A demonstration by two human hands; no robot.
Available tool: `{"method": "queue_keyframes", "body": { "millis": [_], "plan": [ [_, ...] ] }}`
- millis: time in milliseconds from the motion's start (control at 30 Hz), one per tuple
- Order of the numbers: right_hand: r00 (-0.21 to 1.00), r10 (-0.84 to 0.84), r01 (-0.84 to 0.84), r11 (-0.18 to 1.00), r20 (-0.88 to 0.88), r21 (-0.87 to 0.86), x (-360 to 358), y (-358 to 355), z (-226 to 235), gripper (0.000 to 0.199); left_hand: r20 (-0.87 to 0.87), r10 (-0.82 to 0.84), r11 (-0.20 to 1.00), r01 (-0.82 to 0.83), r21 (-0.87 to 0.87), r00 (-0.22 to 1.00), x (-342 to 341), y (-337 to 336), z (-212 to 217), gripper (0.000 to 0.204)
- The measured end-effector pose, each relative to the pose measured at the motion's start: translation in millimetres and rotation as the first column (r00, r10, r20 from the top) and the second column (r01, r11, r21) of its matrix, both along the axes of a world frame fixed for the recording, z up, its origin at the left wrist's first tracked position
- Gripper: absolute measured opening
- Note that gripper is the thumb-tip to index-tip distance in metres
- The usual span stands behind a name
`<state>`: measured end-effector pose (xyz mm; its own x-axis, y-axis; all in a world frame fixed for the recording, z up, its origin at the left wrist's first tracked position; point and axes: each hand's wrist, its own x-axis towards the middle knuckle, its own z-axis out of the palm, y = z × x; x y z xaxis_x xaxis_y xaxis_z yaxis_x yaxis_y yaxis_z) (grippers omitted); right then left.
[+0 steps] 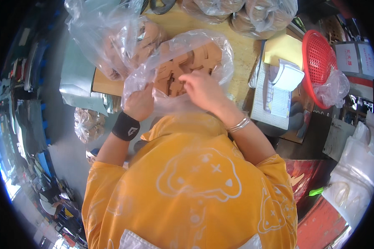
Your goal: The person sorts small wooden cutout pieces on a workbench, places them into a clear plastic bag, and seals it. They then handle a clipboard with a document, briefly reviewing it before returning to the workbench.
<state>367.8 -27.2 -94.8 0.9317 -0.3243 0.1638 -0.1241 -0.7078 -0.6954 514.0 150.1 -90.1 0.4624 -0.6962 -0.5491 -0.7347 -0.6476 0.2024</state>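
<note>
A clear plastic bag (pixel 227 45) lies with its mouth toward me on the wooden table. Inside it are several flat brown cut-out pieces (pixel 206 56) with notched edges, stacked together. At the near left side of the mouth, my left hand (pixel 139 103), with a black wristband above it, is closed on the bag's rim. My right hand (pixel 204 91), a bracelet on its wrist, reaches over the near right part of the mouth. Its fingers are curled together at the brown pieces; whether one is between them is hidden.
Another filled clear bag (pixel 124 43) stands at the left, and more bagged round brown bundles (pixel 262 16) sit at the back. To the right are papers (pixel 289 76), a yellow sheet (pixel 282 49) and a red perforated basket (pixel 318 58). A small filled bag (pixel 89 124) lies lower left.
</note>
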Motion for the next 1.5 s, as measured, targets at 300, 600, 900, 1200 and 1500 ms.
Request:
{"method": "queue_keyframes", "body": {
  "millis": [300, 600, 900, 1200, 1500],
  "plan": [
    [0.917, -0.086, -0.004, 0.975, -0.391, -0.223, 11.2, 93.8, -20.4, 0.046, 0.039, -0.294, 0.883, 0.287, -0.371, 0.955, 24.6, 16.1, -8.3, 0.032],
    [0.656, -0.755, 0.745, 0.649, -0.009, -0.152, -55.9, 154.6, 15.6, 0.034, -0.125, -0.765, 0.46, 0.399, -0.793, 0.632, -16.7, -17.8, 5.8, 0.017],
    [0.067, -0.963, 0.994, 0.04, -0.261, 0.105, -143.2, 320.4, -1.1, 0.026, -0.172, -0.979, 0.081, 0.558, -0.826, -0.113, -133.2, 18.4, 12.8, 0.011],
    [-0.238, -0.856, 0.926, -0.343, -0.459, 0.16, -211.1, 532.3, -7.0, 0.029, -0.077, -0.757, -0.324, 0.474, -0.819, -0.649, -279.8, 173.4, 2.4, 0.005],
    [-0.666, -0.563, 0.499, -0.824, -0.489, 0.269, -223.4, 727.9, -31.5, 0.029, -0.212, -0.31, -0.606, 0.365, -0.707, -0.927, -405.2, 324.1, -9.5, 0.012]
  ]
}}
